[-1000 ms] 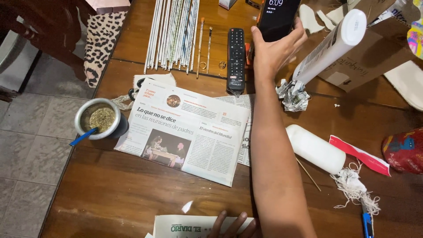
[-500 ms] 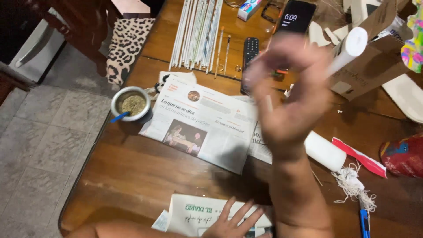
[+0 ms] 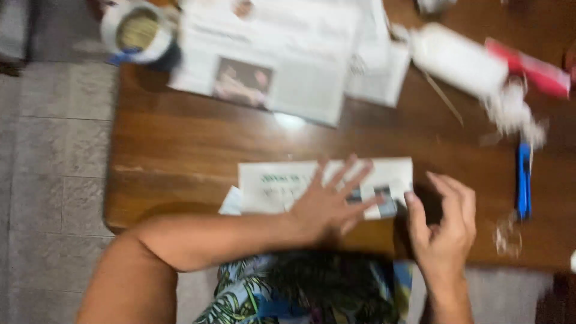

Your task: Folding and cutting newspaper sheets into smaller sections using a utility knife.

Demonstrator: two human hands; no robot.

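The folded newspaper strip (image 3: 327, 187) is lying flat on the brown worktop (image 3: 198, 150), close to its near edge, and the left hand (image 3: 327, 207) is pressing down on the middle of it with fingers (image 3: 351, 174) spread wide and released, gripping nothing. The right hand (image 3: 447, 225) is hovering just beside the strip's right end, its fingers loosely curled and holding nothing, the thumb nearest the paper's corner. Judging from this, the step in hand is pinning the strip down so that its right end can be taken up; the next move seems to call for the right fingers closing on that corner while the left palm is keeping the paper from sliding. Beyond the strip, further from the person, a larger open newspaper (image 3: 282, 60) is spreading across the wood, with a round cup of green herb (image 3: 139, 33) at its left. To the strip's right a blue pen-like tool (image 3: 524, 179) is lying well apart, and beyond that a white bottle (image 3: 459, 59) and a red packet (image 3: 528, 66) are resting. The band of bare wood between strip and open newspaper is giving free room for moving; toward the person little room remains before the edge, and the worktop's left edge is dropping to the grey tiled floor (image 3: 54, 180).
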